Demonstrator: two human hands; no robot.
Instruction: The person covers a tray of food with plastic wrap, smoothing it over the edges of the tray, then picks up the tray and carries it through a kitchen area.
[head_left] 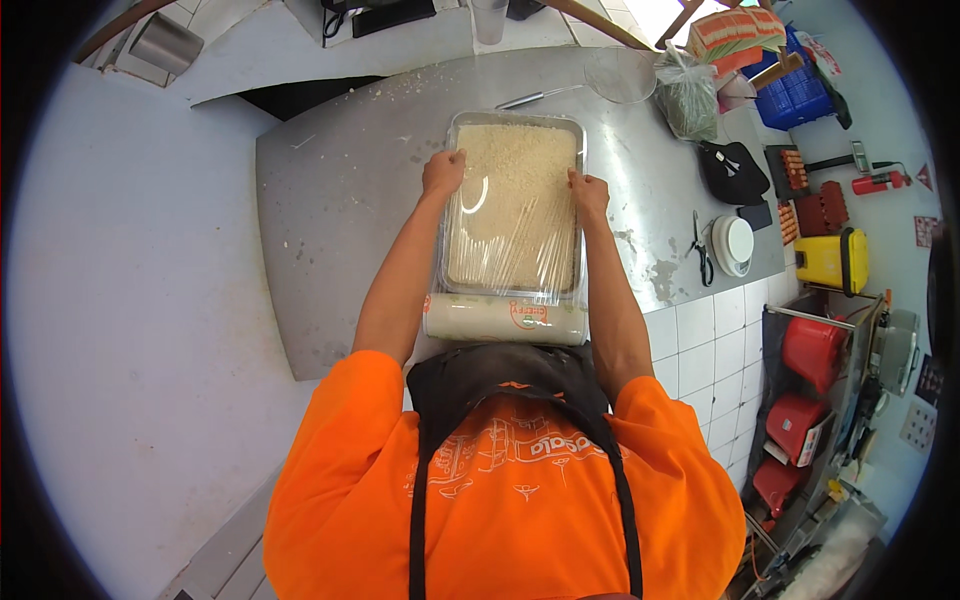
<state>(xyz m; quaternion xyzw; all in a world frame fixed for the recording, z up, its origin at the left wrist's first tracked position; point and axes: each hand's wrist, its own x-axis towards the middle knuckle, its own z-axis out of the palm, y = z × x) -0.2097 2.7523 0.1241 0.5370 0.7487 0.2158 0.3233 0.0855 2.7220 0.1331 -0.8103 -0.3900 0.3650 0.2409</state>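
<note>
A rectangular metal tray (583,135) filled with pale crumbs (515,170) lies on the steel table in front of me. Clear plastic wrap (520,250) stretches over it from a large roll (470,318) lying at the table's near edge. At the tray's left side, my left hand (443,172) is closed, pinching the wrap's edge. My right hand (589,192) is closed in the same way at the right side. Both arms reach forward past the roll. The wrap shows creases and glare over the near half of the tray.
A sieve (620,78) with a long handle lies beyond the tray. Black scissors (703,250) and a round white kitchen scale (733,245) sit to the right, near a black cloth item (733,172). A bag of green stuff (688,95) stands at the far right. Crumbs dot the steel table (330,220).
</note>
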